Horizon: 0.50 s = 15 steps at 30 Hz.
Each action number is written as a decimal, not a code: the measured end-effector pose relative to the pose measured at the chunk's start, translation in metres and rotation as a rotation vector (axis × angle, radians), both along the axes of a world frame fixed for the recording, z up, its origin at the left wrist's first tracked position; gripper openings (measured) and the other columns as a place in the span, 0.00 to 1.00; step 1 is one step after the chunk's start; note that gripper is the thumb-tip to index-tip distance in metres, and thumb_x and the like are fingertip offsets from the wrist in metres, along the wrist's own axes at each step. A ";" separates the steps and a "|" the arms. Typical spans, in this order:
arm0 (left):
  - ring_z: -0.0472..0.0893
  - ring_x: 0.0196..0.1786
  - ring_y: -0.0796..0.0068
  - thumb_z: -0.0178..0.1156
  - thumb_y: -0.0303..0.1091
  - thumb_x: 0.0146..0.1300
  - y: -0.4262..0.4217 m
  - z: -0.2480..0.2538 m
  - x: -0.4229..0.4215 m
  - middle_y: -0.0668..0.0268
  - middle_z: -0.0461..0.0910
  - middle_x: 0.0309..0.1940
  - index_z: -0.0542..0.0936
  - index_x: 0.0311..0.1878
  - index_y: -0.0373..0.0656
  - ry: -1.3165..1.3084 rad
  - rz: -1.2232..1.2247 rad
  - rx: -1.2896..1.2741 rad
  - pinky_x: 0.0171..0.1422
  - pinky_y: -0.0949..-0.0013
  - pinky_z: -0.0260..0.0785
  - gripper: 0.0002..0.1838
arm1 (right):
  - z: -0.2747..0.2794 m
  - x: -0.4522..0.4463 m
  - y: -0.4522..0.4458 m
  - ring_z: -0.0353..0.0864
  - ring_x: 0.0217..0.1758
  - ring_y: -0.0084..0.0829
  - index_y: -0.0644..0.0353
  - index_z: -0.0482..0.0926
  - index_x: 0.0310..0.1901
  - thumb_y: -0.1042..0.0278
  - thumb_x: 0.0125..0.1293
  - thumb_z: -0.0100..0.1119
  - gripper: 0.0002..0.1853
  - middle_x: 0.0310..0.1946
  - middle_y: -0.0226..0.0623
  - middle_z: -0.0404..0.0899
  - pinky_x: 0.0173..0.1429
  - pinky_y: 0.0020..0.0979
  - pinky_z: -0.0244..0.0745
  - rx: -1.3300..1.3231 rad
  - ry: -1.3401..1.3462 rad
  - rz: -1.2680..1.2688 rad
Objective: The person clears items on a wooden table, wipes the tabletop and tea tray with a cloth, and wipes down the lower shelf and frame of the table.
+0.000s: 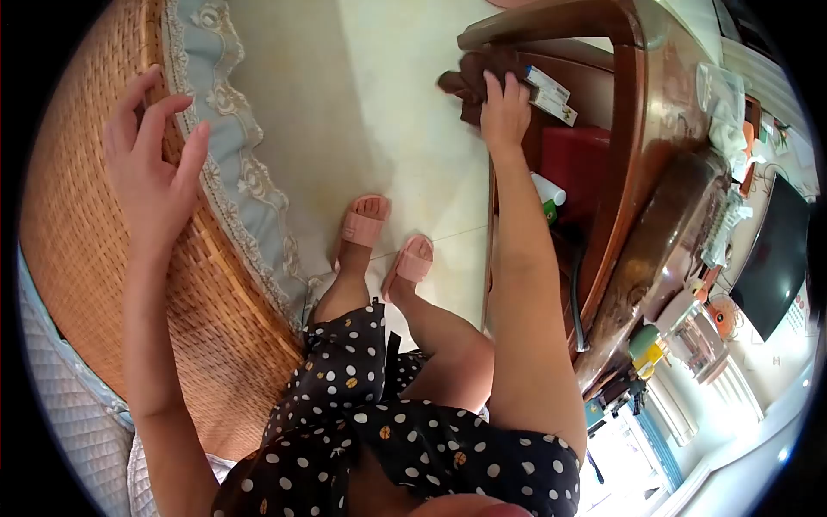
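My right hand [506, 108] is closed on a dark brown cloth [472, 84], which hangs partly over the edge of an open wooden shelf [633, 129]. Just right of those fingers lie white and blue boxes [551, 95] on the shelf. My left hand [155, 159] is held above the woven rattan seat [77, 172], fingers spread and curved, with nothing in it.
A dark red box [575, 168] and a white bottle [549, 189] sit deeper in the shelf. Lace-trimmed grey-blue fabric [233, 129] runs along the rattan edge. My feet in pink slippers [362, 226] stand on the pale floor [413, 129]. A screen [773, 258] is at the far right.
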<state>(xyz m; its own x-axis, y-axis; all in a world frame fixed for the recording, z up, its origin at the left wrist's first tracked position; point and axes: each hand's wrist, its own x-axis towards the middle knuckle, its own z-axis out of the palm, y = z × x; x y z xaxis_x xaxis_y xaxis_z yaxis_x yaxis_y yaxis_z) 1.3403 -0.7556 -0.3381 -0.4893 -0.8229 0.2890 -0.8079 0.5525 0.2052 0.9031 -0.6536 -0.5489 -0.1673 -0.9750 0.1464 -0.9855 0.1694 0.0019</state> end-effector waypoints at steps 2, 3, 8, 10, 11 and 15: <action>0.69 0.63 0.58 0.65 0.39 0.58 0.000 -0.001 0.000 0.63 0.70 0.63 0.81 0.45 0.47 -0.015 -0.001 -0.006 0.66 0.59 0.60 0.13 | 0.006 -0.005 -0.037 0.69 0.58 0.49 0.42 0.76 0.57 0.68 0.65 0.51 0.18 0.60 0.42 0.69 0.55 0.49 0.72 -0.074 0.085 0.025; 0.69 0.63 0.58 0.65 0.39 0.58 0.000 -0.001 0.001 0.63 0.70 0.63 0.81 0.45 0.47 -0.026 -0.002 -0.010 0.66 0.58 0.60 0.12 | -0.006 -0.018 -0.044 0.69 0.59 0.49 0.41 0.76 0.57 0.68 0.65 0.51 0.19 0.61 0.42 0.69 0.55 0.48 0.71 -0.040 0.049 -0.034; 0.69 0.63 0.58 0.65 0.38 0.59 0.003 0.001 -0.002 0.63 0.70 0.63 0.81 0.45 0.47 -0.013 0.013 0.019 0.66 0.58 0.60 0.12 | -0.041 -0.060 -0.030 0.68 0.62 0.51 0.44 0.75 0.59 0.69 0.67 0.47 0.20 0.62 0.47 0.68 0.62 0.47 0.68 -0.063 -0.024 -0.245; 0.68 0.64 0.58 0.64 0.38 0.60 0.003 0.002 -0.001 0.62 0.69 0.64 0.80 0.46 0.47 -0.029 0.024 0.028 0.67 0.58 0.60 0.12 | -0.037 -0.075 -0.020 0.68 0.62 0.52 0.48 0.75 0.60 0.69 0.68 0.46 0.20 0.62 0.50 0.68 0.63 0.48 0.67 -0.064 -0.035 -0.420; 0.66 0.66 0.57 0.63 0.37 0.61 0.004 0.002 -0.001 0.61 0.68 0.65 0.80 0.47 0.46 -0.042 0.026 0.037 0.68 0.58 0.60 0.12 | -0.030 -0.079 -0.015 0.68 0.62 0.53 0.49 0.74 0.60 0.70 0.68 0.46 0.20 0.62 0.51 0.68 0.63 0.49 0.67 -0.034 -0.079 -0.538; 0.65 0.68 0.56 0.63 0.36 0.62 0.004 0.002 -0.002 0.60 0.66 0.66 0.80 0.48 0.46 -0.065 0.027 0.034 0.69 0.59 0.59 0.12 | -0.011 -0.089 -0.022 0.67 0.62 0.56 0.47 0.71 0.63 0.63 0.65 0.53 0.23 0.61 0.51 0.69 0.62 0.52 0.68 -0.107 -0.108 -0.598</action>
